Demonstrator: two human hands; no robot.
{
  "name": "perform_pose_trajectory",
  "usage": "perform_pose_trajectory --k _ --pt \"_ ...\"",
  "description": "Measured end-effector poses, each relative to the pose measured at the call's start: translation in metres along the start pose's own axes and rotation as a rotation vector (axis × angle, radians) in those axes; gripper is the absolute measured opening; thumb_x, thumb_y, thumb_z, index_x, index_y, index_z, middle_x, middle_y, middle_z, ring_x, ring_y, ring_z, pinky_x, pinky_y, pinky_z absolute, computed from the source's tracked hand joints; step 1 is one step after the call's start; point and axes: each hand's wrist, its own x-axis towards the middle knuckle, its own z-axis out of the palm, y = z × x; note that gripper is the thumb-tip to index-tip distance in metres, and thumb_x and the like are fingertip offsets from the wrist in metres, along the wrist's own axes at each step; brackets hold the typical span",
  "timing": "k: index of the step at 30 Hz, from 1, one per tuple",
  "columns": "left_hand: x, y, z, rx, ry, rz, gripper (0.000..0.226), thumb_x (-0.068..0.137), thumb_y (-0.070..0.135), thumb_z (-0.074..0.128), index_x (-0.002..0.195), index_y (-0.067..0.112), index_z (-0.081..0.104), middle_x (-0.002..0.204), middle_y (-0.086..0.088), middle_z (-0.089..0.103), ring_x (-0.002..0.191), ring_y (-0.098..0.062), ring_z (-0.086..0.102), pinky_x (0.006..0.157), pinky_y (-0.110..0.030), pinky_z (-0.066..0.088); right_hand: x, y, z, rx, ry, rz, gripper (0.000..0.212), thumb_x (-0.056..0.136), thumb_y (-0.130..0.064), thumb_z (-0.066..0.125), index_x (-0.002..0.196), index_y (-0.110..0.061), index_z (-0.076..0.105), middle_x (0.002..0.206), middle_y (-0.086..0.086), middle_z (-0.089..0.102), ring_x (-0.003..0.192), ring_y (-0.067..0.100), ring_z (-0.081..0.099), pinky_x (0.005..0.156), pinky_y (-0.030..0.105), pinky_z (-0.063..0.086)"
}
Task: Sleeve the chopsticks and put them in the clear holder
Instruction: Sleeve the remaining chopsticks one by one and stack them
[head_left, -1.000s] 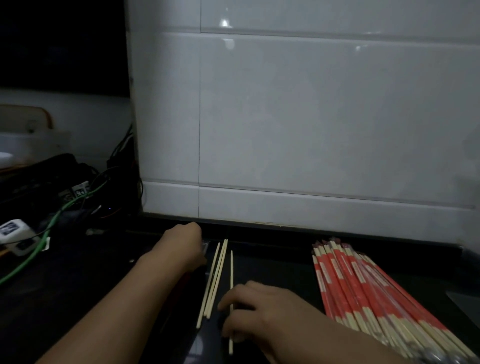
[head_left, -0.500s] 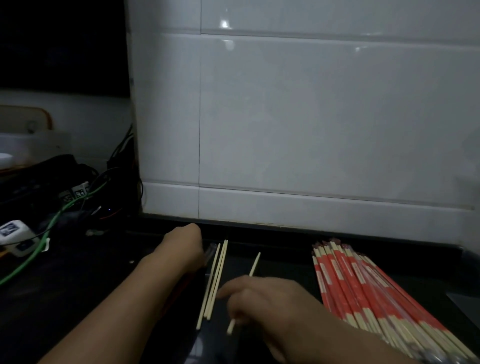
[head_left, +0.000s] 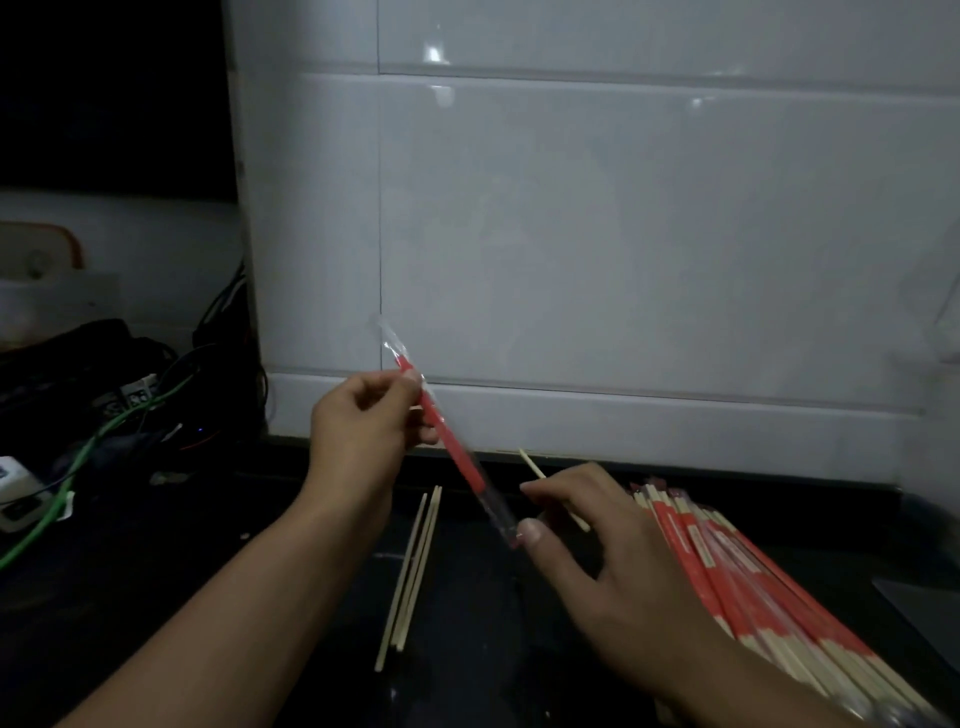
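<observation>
My left hand holds up a red and clear plastic sleeve, pinching it near its upper end; the sleeve slants down to the right. My right hand pinches a single bare chopstick between its fingers, and its thumb touches the sleeve's lower end. A few bare chopsticks lie on the dark counter below the hands. A pile of sleeved chopsticks lies to the right. No clear holder can be made out.
A white tiled wall stands close behind the counter. Tangled cables, one of them green, and a small white device sit at the left. The scene is dim.
My left hand has lifted from the counter with the sleeve in it. My right hand has raised the single chopstick off the counter toward the sleeve's lower end.
</observation>
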Motion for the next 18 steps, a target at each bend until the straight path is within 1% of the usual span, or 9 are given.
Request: perform_pose_trajectory --k 2,4,6,8,12,13,15,18 --pt "-0.006 -0.005 0.007 -0.046 0.014 0.014 0.012 0.098 0.011 0.059 0.098 -0.001 0.062 0.077 -0.012 0.065 0.056 -0.012 0.066 0.055 -0.02 0.054 0.001 -0.003 0.002 0.012 -0.009 0.017 0.035 0.086 -0.055 0.054 0.106 -0.029 0.066 0.102 -0.018 0.056 0.099 0.003 0.059 0.08 0.009 0.043" --pt "-0.012 -0.008 0.011 -0.053 0.011 0.035 0.013 0.098 0.011 0.058 0.1 -0.001 0.062 0.084 -0.013 0.065 0.063 -0.013 0.07 0.059 -0.021 0.057 0.001 -0.006 0.004 0.045 -0.018 0.016 0.035 0.086 -0.056 0.054 0.103 -0.029 0.066 0.101 -0.017 0.056 0.099 0.004 0.06 0.079 0.01 0.043" --pt "-0.014 -0.009 0.012 -0.066 0.023 0.042 0.013 0.098 0.012 0.058 0.101 -0.001 0.061 0.084 -0.012 0.064 0.065 -0.014 0.071 0.062 -0.024 0.059 0.001 -0.006 0.008 0.01 0.004 -0.009 0.029 0.087 -0.052 0.056 0.099 -0.028 0.067 0.098 -0.016 0.057 0.095 0.005 0.06 0.077 0.011 0.044" --pt "-0.013 -0.007 0.011 -0.081 0.048 0.031 0.011 0.098 0.011 0.058 0.099 0.0 0.061 0.08 -0.01 0.063 0.063 -0.018 0.072 0.064 -0.029 0.06 0.002 -0.003 0.01 -0.019 0.071 -0.033 0.02 0.09 -0.044 0.057 0.091 -0.027 0.067 0.091 -0.014 0.058 0.089 0.006 0.061 0.074 0.013 0.044" --pt "-0.011 -0.004 0.009 -0.095 0.087 0.009 0.009 0.098 0.01 0.058 0.098 0.001 0.06 0.081 -0.012 0.064 0.064 -0.022 0.073 0.06 -0.025 0.058 0.008 0.002 0.006 0.027 0.193 0.008 0.014 0.09 -0.034 0.061 0.079 -0.028 0.065 0.083 -0.01 0.06 0.082 0.009 0.061 0.069 0.013 0.043" --pt "-0.012 -0.003 0.01 -0.104 0.088 0.004 0.009 0.098 0.01 0.058 0.098 0.002 0.059 0.082 -0.013 0.065 0.065 -0.023 0.074 0.06 -0.024 0.058 0.009 0.003 0.003 0.025 0.198 0.013 0.014 0.09 -0.034 0.061 0.077 -0.03 0.064 0.082 -0.01 0.06 0.081 0.01 0.061 0.068 0.013 0.042" --pt "-0.014 -0.002 0.011 -0.105 0.099 0.009 0.008 0.098 0.011 0.058 0.098 0.003 0.059 0.085 -0.014 0.066 0.068 -0.023 0.075 0.061 -0.023 0.058 0.008 0.001 0.001 0.049 0.17 0.009 0.017 0.09 -0.042 0.057 0.077 -0.034 0.063 0.083 -0.01 0.06 0.083 0.01 0.061 0.069 0.013 0.042" --pt "-0.016 -0.002 0.011 -0.103 0.122 0.033 0.005 0.099 0.011 0.057 0.096 0.007 0.058 0.087 -0.013 0.067 0.071 -0.022 0.075 0.061 -0.021 0.058 0.004 -0.005 0.002 0.128 0.079 0.012 0.031 0.089 -0.056 0.055 0.084 -0.029 0.069 0.088 -0.01 0.062 0.088 0.012 0.063 0.073 0.017 0.047"
